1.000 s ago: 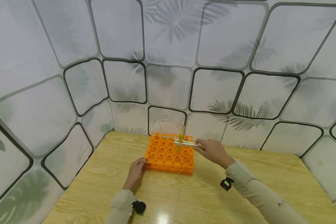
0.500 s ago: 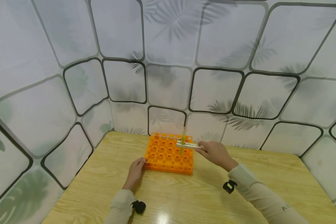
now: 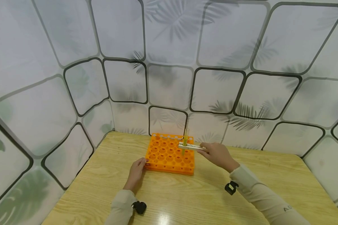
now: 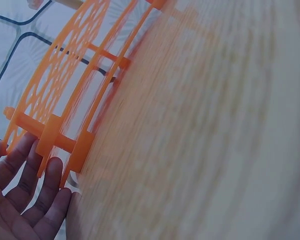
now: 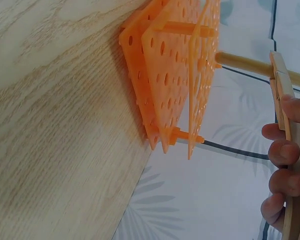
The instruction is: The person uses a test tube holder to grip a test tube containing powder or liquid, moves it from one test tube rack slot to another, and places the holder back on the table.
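Observation:
An orange rack (image 3: 169, 169) with rows of round holes stands on the table. My left hand (image 3: 136, 173) holds its front left corner; in the left wrist view the fingers (image 4: 51, 175) touch the edges of its tiers and the thumb lies at the top one. My right hand (image 3: 219, 155) grips a wooden clamp (image 3: 192, 146), fingers curled round its handle (image 5: 296, 200). The clamp's jaws hold a test tube (image 3: 185, 139) with yellow liquid above the rack's right part. In the right wrist view the tube's lower end (image 5: 240, 62) is at the rack's top tier (image 5: 196, 95).
The wooden table (image 3: 163, 197) extends to both sides of the rack. A patterned curtain (image 3: 169, 84) with dark outlines and leaf shapes stands behind and to the left. Black wrist cameras are on the left (image 3: 140, 207) and right (image 3: 231, 187) wrists.
My right hand, the clamp and the test tube have moved slightly right and a little toward the front, mostly in the first half second. My left hand and the rack look almost unmoved.

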A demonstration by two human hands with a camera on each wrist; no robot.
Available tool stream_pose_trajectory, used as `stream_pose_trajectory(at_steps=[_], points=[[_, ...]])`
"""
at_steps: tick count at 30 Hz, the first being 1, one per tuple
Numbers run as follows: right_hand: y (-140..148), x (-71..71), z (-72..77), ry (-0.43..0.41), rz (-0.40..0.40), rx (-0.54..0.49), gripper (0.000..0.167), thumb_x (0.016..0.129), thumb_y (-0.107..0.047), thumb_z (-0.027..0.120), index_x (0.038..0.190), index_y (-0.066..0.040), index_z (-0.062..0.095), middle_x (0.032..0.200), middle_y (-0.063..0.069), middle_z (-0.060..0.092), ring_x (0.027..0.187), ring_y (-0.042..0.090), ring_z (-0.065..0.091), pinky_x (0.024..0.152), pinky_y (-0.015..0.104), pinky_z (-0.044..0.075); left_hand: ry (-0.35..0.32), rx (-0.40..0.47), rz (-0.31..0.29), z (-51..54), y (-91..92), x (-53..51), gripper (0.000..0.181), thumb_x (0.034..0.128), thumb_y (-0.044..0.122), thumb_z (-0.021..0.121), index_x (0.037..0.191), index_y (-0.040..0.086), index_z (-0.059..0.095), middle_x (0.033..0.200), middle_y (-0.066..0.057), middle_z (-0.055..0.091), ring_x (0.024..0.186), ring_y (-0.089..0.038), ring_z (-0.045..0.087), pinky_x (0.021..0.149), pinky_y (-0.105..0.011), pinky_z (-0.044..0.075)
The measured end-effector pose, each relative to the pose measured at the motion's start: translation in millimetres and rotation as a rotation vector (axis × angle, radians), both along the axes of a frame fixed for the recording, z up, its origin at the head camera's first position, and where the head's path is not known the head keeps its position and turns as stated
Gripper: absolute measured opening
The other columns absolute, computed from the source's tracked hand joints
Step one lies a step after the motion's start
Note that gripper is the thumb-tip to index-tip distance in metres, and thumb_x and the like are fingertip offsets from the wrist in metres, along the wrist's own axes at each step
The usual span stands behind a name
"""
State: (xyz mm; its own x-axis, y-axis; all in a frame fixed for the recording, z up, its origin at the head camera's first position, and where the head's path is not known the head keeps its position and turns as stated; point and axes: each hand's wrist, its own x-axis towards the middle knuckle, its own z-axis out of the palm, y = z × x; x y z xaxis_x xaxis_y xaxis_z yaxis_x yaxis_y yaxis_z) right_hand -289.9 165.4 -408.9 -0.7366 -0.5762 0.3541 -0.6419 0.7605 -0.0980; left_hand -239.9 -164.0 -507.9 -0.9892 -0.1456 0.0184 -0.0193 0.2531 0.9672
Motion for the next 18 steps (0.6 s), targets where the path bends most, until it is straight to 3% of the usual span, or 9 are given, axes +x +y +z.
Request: stream_pose_trajectory(at_steps=[11, 18], points=[[-0.8, -3.9, -6.6, -0.001, -0.014, 0.006, 0.024, 0.088, -0.034, 0.063, 0.099, -0.013, 0.067, 0.067, -0.001, 0.067, 0.048, 0.003, 0.049, 0.045, 0.02, 0.037, -0.005, -0.001, 0.022, -0.7, -0.3, -1.5, 0.033, 0.1013, 0.014, 0.039, 0.1, -0.011, 0.06, 0.094, -0.021, 0.064, 0.082, -0.011, 0.057, 0.072, -0.026, 0.047], [-1.5, -6.6, -13.1, -0.01, -0.01, -0.018, 0.022, 0.087, -0.033, 0.064, 0.097, -0.014, 0.067, 0.07, -0.001, 0.068, 0.05, 0.003, 0.051, 0.045, 0.02, 0.037, -0.008, 0.002, 0.016, 0.1, 0.1, -0.7, 0.033, 0.1016, 0.014, 0.039, 0.101, -0.011, 0.06, 0.096, -0.022, 0.064, 0.083, -0.013, 0.058, 0.074, -0.028, 0.048]])
